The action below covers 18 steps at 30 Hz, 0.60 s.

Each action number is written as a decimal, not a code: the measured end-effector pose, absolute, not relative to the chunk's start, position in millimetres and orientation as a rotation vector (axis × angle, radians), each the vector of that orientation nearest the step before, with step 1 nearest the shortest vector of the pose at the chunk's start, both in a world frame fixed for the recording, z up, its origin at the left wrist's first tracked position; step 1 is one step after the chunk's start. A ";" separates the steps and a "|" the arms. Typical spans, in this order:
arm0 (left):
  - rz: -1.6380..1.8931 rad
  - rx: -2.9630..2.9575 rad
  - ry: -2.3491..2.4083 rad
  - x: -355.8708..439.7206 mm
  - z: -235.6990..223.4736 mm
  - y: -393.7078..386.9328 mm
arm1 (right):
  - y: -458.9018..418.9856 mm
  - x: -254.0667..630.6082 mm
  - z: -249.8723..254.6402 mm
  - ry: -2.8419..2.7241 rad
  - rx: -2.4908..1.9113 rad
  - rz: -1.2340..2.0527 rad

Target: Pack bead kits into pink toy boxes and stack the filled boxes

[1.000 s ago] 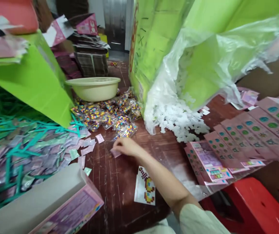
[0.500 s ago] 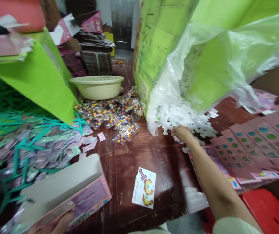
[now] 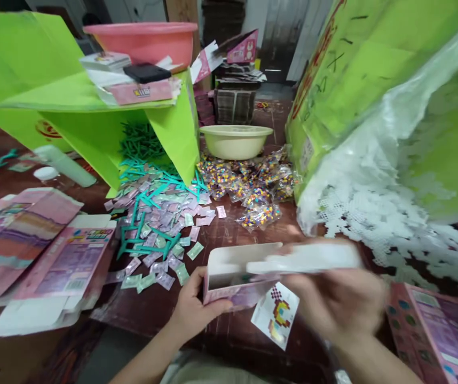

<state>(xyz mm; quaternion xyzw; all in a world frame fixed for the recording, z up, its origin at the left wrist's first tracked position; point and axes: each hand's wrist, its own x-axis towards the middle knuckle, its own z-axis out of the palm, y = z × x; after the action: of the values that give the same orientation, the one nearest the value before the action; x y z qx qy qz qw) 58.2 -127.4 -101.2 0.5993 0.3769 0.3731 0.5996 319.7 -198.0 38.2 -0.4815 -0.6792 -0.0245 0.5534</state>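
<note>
My left hand (image 3: 195, 309) grips the near-left end of a pink and purple cardboard box (image 3: 233, 296), thumb in front. The box's open side faces up and shows a white inside. My right hand (image 3: 337, 304), smeared by motion, is closed around a long white flat piece (image 3: 309, 258) at the box's right end. Whether this piece is a box flap or a separate item, I cannot tell. A white card (image 3: 280, 314) with a pixel pattern lies on the table, partly hidden under the box and right hand.
Small sachets (image 3: 165, 266) and teal sticks (image 3: 141, 248) spread at left, before a green carton (image 3: 176, 138). Bags of coloured beads (image 3: 259, 205) lie by a cream basin (image 3: 237, 141). White pegboards (image 3: 373, 224) spill from a bag at right. Flattened boxes (image 3: 69, 261) lie left, more boxes (image 3: 441, 330) right.
The view has swung left. My right hand has come from the white pegboard pile to the box. The box has moved from the lower left to in front of me.
</note>
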 end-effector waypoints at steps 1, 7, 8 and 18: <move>0.869 1.352 0.844 61.3 -100.3 -130.8 | -185.9 301.9 38.0 -1.658 -1.102 -0.044; 0.786 1.265 0.881 59.1 -90.9 -136.3 | -171.6 290.3 28.4 -1.983 -1.240 0.097; 0.765 1.271 0.888 57.8 -90.2 -135.9 | -174.2 293.8 29.3 -1.993 -1.278 0.081; 0.816 1.666 0.790 48.3 -91.4 -145.7 | -200.0 291.8 56.7 -1.941 -1.255 0.278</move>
<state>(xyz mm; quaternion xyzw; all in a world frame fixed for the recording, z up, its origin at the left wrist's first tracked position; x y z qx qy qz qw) 48.3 -145.7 -91.4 0.6989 0.3314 0.3422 0.5336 291.8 -200.0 56.7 -0.4950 -0.7656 0.1097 0.3958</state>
